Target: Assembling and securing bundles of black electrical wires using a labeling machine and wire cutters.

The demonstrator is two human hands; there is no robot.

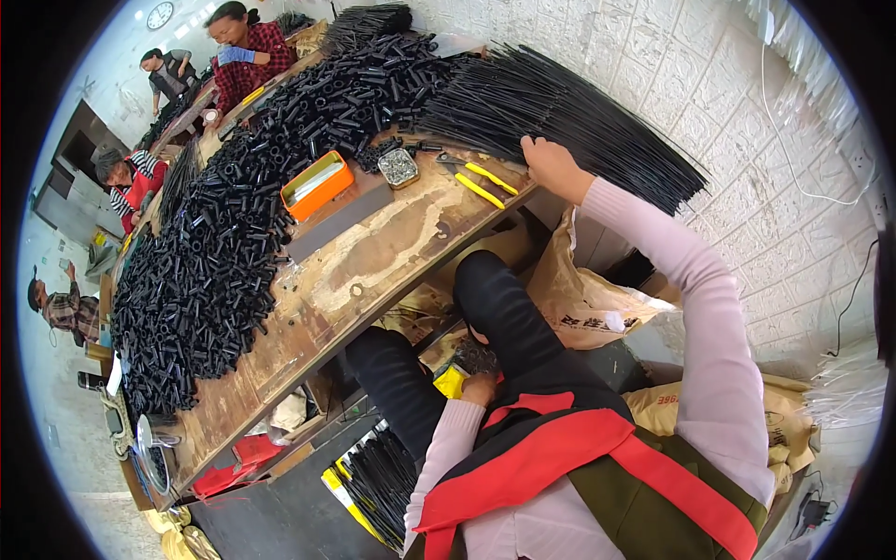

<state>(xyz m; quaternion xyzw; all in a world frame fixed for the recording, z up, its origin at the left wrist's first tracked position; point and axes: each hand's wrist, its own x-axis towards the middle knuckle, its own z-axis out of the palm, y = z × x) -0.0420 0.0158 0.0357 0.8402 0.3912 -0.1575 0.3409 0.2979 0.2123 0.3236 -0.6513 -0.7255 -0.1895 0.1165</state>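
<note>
My right hand point(557, 170) is reached out over the table's right end. Its fingers are bent in on the near edge of a big bundle of thin black rods point(569, 112); exactly how many they grip is hidden. Down at my lap, my left hand point(481, 388) is closed beside a dark clump point(476, 357) and a yellow packet point(451, 381); what lies in its fingers cannot be made out. Close to my right hand lie yellow-handled pliers point(485, 182). Left of them stand a small square tin point(399, 168) of tiny metal parts and an orange box point(317, 185).
A long heap of short black tubes point(210, 271) covers the far side of the wooden table point(336, 289). A grey bar point(341, 222) lies before the orange box. Below are a paper sack point(583, 303) and bagged black rods point(378, 481). Several people work at the far left.
</note>
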